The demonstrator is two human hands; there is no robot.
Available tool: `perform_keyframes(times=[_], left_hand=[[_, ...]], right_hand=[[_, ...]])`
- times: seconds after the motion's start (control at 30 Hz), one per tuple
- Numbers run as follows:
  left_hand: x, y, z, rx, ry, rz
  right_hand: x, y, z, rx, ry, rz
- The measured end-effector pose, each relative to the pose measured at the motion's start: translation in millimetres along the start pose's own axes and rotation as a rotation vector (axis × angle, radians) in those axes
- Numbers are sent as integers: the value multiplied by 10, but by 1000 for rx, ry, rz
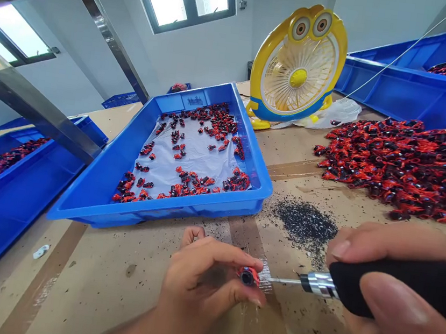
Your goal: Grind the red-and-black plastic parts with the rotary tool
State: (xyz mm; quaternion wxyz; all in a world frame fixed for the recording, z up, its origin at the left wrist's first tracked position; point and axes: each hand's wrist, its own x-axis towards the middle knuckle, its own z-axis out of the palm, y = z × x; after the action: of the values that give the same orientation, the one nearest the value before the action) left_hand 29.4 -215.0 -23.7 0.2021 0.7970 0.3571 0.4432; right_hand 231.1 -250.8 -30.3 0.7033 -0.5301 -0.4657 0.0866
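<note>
Between the thumb and forefinger of my left hand (210, 274) is a small red and black part (249, 276), its round dark opening facing me. My right hand (402, 297) is closed around the black handle of an electric screwdriver (391, 282). The tool has a silver collar, and its thin bit points left, with the tip at or very near the part's right side; whether they touch I cannot tell. Below the blue tray, both hands are over the cardboard-covered table (119, 284).
A blue tray (185, 206) with a white liner holds several similar parts. Right of it are a yellow fan (298, 78), a pile of red and black parts (406, 162) and black shavings (308, 221). Another blue bin (33, 187) stands left, beside a metal post (112, 39).
</note>
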Motion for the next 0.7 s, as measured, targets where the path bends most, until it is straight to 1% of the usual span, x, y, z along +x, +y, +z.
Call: perform_keyframes(times=[0.07,0.17,0.23,0.37,0.5,0.63,0.7], left_hand=[[-1,6,0,5,5,-5],[-9,15,-4,17,13,-13],[-15,17,-4,17,16,-16],[-28,7,5,12,22,-17],[-40,-4,17,23,24,-1],[-45,-10,26,39,21,-15],[-45,-12,31,40,23,-28]], right_hand=[[4,-5,8,-5,0,5],[20,-1,-3,-38,-53,-25],[28,8,-14,-40,-57,-33],[20,25,-21,-33,-14,-1],[6,32,-21,-47,-28,-17],[20,60,-23,-39,-47,-15],[37,87,-30,-42,-75,-50]])
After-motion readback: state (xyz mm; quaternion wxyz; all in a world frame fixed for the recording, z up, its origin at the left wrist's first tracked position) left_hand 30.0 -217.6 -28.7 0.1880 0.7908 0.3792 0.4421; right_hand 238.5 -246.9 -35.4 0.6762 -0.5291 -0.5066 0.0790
